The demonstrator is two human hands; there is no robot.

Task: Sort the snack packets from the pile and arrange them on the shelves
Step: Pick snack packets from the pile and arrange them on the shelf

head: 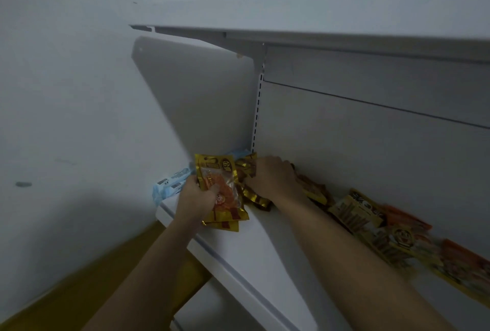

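Left hand (195, 198) grips glossy gold foil packets (221, 171); right hand (273, 179) clutches crinkled gold wrappers (255, 195).

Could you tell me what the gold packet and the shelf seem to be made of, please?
The gold packet: likely metallised plastic film, glossy; it crinkles and glints at the edges. The shelf: probably painted sheet metal, matt white; thin, smooth, with a folded edge.
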